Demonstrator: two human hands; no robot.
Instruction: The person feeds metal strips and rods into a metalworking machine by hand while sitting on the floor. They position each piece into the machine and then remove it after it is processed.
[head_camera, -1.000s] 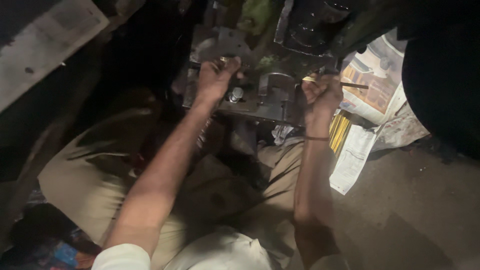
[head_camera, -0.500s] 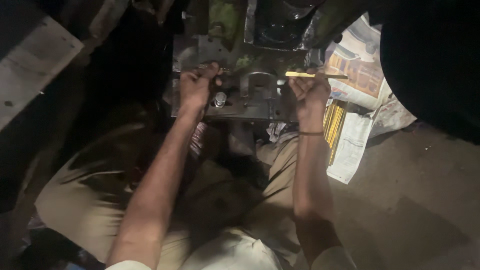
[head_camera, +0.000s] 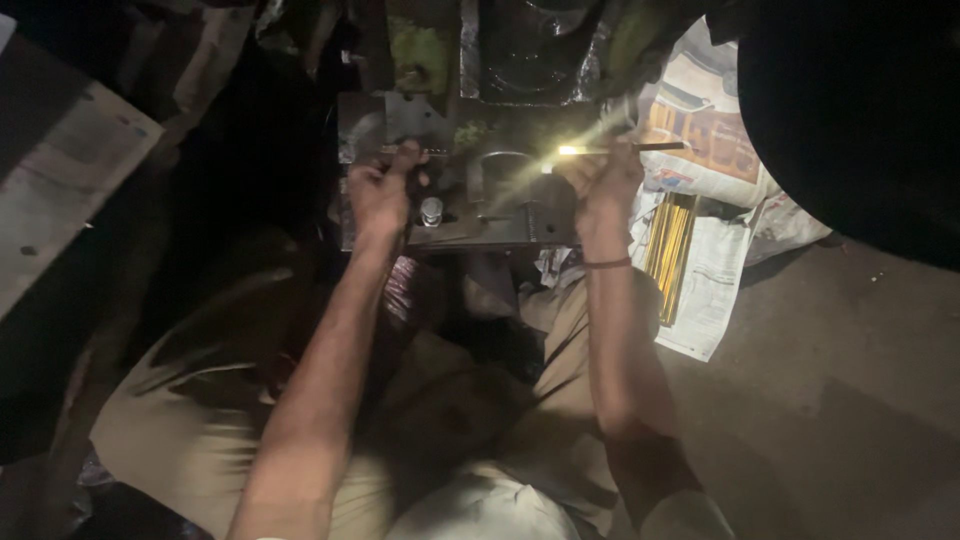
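Below, a dark metal block (head_camera: 500, 200) with a round bore and a small bright bolt head (head_camera: 431, 211) sits on the floor between the person's knees, its top face catching a glare. The left hand (head_camera: 380, 190) is closed on a thin dark rod (head_camera: 410, 151) at the block's left edge, knuckles up, forearm stretched straight forward. The right hand (head_camera: 603, 180) is pinched around a slim yellow stick (head_camera: 620, 149) lying level over the block's right end, with a thread band at the wrist. Just right of it, newspaper (head_camera: 715, 270) covers the floor, with a bundle of brass-coloured rods (head_camera: 668, 245) on it. Khaki trousers (head_camera: 200, 430) fill the foreground.
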